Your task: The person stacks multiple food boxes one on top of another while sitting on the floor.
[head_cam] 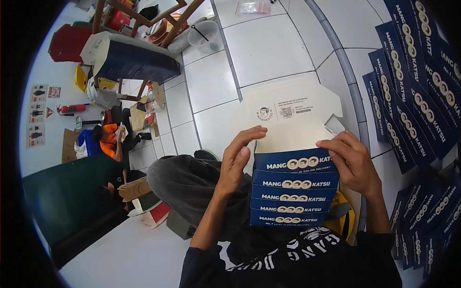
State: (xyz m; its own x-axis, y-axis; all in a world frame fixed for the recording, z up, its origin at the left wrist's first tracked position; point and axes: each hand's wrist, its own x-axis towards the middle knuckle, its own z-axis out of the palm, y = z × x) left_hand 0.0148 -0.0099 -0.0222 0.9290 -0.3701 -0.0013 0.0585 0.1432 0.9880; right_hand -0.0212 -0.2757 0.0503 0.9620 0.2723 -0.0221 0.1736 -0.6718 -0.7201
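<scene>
In front of my lap, several printed navy cardboard food boxes sit in a stack. The uppermost box has its cream lid folded back away from me, showing a printed logo and a square code inside. At the box's left corner is my left hand, its thumb and fingers apart; whether it touches the cardboard is unclear. My right hand pinches the box's right corner between thumb and forefinger, beside a cut side flap.
Overlapping navy boxes cover the floor at right, with more boxes below them. A tall carton stands by a wooden frame at upper left. Beyond are a clear tub and a person in orange.
</scene>
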